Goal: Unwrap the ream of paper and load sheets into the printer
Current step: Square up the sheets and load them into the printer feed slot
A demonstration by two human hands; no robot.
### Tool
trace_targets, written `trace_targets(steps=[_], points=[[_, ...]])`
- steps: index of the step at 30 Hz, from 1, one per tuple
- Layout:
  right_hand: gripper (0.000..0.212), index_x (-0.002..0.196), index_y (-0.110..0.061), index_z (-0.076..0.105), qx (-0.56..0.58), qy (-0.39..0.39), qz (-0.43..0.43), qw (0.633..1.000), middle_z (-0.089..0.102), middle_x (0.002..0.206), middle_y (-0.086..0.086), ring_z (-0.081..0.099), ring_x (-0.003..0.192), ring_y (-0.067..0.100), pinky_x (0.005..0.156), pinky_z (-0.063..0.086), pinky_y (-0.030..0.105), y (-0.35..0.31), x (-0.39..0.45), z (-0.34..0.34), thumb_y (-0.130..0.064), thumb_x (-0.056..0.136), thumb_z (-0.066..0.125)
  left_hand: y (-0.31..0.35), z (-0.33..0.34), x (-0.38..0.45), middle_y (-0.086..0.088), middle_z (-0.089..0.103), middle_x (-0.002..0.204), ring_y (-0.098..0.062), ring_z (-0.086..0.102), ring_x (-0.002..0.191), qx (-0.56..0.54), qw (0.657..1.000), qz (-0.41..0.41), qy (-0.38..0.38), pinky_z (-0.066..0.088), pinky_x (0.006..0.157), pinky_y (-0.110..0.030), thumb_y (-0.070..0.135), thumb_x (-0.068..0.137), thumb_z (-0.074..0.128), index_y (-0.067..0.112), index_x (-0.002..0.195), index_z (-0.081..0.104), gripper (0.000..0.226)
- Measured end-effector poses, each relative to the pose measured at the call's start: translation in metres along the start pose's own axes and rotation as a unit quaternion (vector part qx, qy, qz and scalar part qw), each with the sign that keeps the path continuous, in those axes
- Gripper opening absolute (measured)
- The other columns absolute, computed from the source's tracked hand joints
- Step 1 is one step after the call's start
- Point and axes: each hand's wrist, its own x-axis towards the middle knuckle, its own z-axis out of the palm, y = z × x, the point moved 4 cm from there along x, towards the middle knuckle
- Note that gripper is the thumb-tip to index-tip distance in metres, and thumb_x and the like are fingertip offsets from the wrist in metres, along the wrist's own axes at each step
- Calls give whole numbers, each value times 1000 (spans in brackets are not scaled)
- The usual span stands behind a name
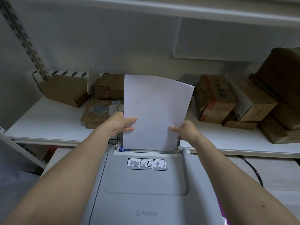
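Seen from a head-worn camera looking down, a light grey printer (pixel 146 189) fills the bottom centre of the view, with the word PIXMA printed on its lid and a three-panel instruction sticker (pixel 146 164) just in front of its rear paper slot. Two bare forearms reach forward over the printer from either side. The left hand (pixel 121 125) is closed on the left edge of a stack of white paper sheets (pixel 155 111), thumb on the near face and fingers behind. The right hand (pixel 185 130) pinches the right edge lower down in the same way. The sheets stand almost upright, leaning slightly to the right, and their bottom edge sits inside the rear slot beside a small blue paper guide (pixel 121 149). A black cable (pixel 253 169) runs over the surface to the right of the printer. Behind the paper, a white shelf (pixel 48 120) carries brown paper-wrapped packages (pixel 100 111) on the left and cardboard boxes (pixel 214 98) on the right. A perforated metal upright (pixel 24 39) rises at far left.
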Motion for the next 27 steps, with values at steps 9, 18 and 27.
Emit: trace_targets(steps=[9, 18, 27], points=[[27, 105, -6, 71, -63, -6, -2, 998, 71, 98, 12, 56, 68, 27, 77, 56, 49, 4, 3, 11, -23, 85, 67, -24, -11, 7, -12, 63, 124, -18, 63, 103, -30, 999, 2, 22, 61, 75, -28, 11, 85, 69, -1, 122, 58, 40], [32, 107, -9, 70, -93, -3, 2, 996, 73, 102, 17, 54, 69, 26, 78, 55, 51, 3, 6, 13, -31, 84, 68, -30, -11, 14, -7, 64, 120, -17, 62, 101, -60, 997, 14, 49, 61, 68, -23, 12, 86, 67, 7, 109, 62, 24], [33, 103, -6, 71, -92, -17, 21, 995, 73, 101, 13, 60, 70, 28, 77, 57, 48, 5, 7, 15, -32, 83, 70, -32, -11, 16, -3, 60, 121, -19, 59, 111, -46, 998, 7, 52, 62, 72, -29, 15, 86, 68, 8, 115, 60, 31]])
